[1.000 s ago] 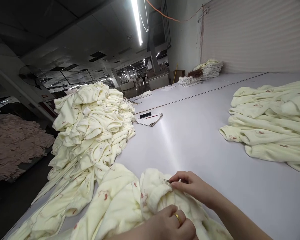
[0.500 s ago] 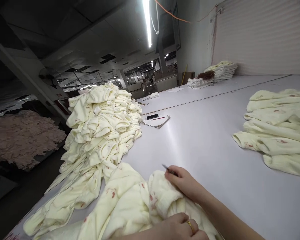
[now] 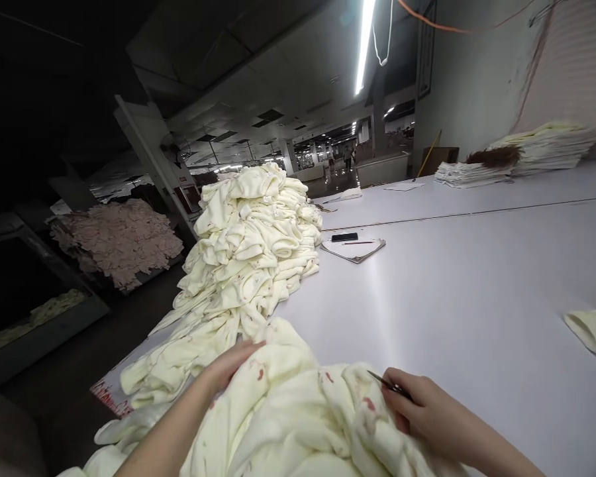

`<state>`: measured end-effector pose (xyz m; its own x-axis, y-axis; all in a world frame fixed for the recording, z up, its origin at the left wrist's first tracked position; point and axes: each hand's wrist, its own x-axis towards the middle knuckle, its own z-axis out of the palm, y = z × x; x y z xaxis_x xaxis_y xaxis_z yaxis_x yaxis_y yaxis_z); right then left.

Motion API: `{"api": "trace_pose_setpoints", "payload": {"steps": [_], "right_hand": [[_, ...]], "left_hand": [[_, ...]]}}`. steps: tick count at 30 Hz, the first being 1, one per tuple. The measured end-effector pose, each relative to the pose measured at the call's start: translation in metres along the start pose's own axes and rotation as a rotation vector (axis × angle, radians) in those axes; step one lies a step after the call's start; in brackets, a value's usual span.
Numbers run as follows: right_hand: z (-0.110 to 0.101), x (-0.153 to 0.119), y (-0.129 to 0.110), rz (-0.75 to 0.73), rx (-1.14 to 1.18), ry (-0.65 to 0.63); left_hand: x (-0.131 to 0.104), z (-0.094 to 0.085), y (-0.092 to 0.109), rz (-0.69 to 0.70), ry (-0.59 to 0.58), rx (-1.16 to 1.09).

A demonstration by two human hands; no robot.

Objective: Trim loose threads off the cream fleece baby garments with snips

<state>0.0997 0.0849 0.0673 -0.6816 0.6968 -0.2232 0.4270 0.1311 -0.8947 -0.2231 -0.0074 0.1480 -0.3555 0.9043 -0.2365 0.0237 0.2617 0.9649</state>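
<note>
One cream garment lies bunched on the white table, under both hands. Left hand rests flat and spread on its left side. Right hand pinches one small pair of snips at its right edge. One tall cream pile stands just behind.

A cream garment with small red prints lies crumpled at the near worktop edge, with what looks like thin snips resting on it.

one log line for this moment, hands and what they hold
left hand: flat on cream fleece garment | right hand: pinching thin metal snips, resting on garment | white table: tall cream garment pile beyond
</note>
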Motion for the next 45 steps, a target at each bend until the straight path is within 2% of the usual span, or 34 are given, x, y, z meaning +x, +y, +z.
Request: {"api": "trace_pose_setpoints", "payload": {"steps": [2, 5, 8, 10, 12, 14, 17, 19, 20, 21, 22, 23, 24, 26, 27, 30, 33, 35, 37, 39, 42, 45], "right_hand": [[-0.01, 0.003, -0.005, 0.01, -0.02, 0.04], [-0.024, 0.009, -0.027, -0.027, -0.049, 0.282], [-0.031, 0.016, -0.052, -0.092, -0.034, 0.5], [-0.03, 0.023, -0.059, -0.119, -0.004, 0.541], [-0.023, 0.029, -0.055, -0.103, 0.076, 0.511], [-0.014, 0.031, -0.045, -0.066, 0.209, 0.431], [-0.004, 0.027, -0.033, -0.086, 0.361, 0.341], [-0.003, 0.021, -0.034, -0.126, 0.39, 0.31], [-0.004, 0.017, -0.037, -0.152, 0.396, 0.294], [-0.006, 0.014, -0.042, -0.186, 0.396, 0.28], [-0.007, 0.012, -0.048, -0.229, 0.385, 0.269], [-0.009, 0.011, -0.055, -0.28, 0.362, 0.267], [-0.01, 0.011, -0.061, -0.335, 0.328, 0.28], [-0.009, 0.013, -0.072, -0.422, 0.258, 0.34], [-0.008, 0.016, -0.075, -0.441, 0.236, 0.387], [0.001, 0.026, -0.073, -0.391, 0.258, 0.504], [0.014, 0.032, -0.061, -0.293, 0.306, 0.451], [0.022, 0.031, -0.055, -0.246, 0.308, 0.362], [0.028, 0.025, -0.052, -0.219, 0.294, 0.301], [0.029, 0.018, -0.051, -0.218, 0.271, 0.298], [0.027, 0.01, -0.05, -0.22, 0.198, 0.387], [0.023, 0.006, -0.048, -0.242, 0.094, 0.496]], "left_hand": [[-0.005, 0.024, -0.009, 0.024, 0.049, 0.07], [-0.018, 0.078, -0.019, 0.218, 0.071, 0.294], [-0.033, 0.131, -0.044, 0.748, -0.364, 1.116], [-0.041, 0.155, -0.064, 0.884, -0.465, 1.474], [-0.045, 0.164, -0.073, 0.906, -0.522, 1.652], [-0.047, 0.159, -0.065, 0.85, -0.609, 1.64], [-0.045, 0.138, -0.029, 0.679, -0.655, 1.295], [-0.038, 0.126, -0.001, 0.563, -0.418, 1.041], [-0.033, 0.122, 0.01, 0.566, -0.252, 0.938], [-0.027, 0.12, 0.019, 0.584, -0.142, 0.846], [-0.021, 0.119, 0.025, 0.611, -0.099, 0.767], [-0.014, 0.119, 0.03, 0.626, -0.121, 0.699], [-0.009, 0.118, 0.033, 0.614, -0.199, 0.65], [-0.002, 0.117, 0.037, 0.513, -0.362, 0.6], [0.0, 0.116, 0.038, 0.454, -0.395, 0.573], [0.001, 0.108, 0.04, 0.287, -0.381, 0.335], [0.002, 0.098, 0.038, 0.083, -0.341, 0.025], [0.004, 0.093, 0.035, -0.026, -0.315, -0.011], [0.006, 0.09, 0.03, -0.067, -0.318, 0.019], [0.006, 0.088, 0.026, -0.07, -0.355, 0.005], [0.007, 0.09, 0.022, -0.062, -0.415, -0.096], [0.009, 0.092, 0.018, -0.044, -0.396, -0.199]]}}
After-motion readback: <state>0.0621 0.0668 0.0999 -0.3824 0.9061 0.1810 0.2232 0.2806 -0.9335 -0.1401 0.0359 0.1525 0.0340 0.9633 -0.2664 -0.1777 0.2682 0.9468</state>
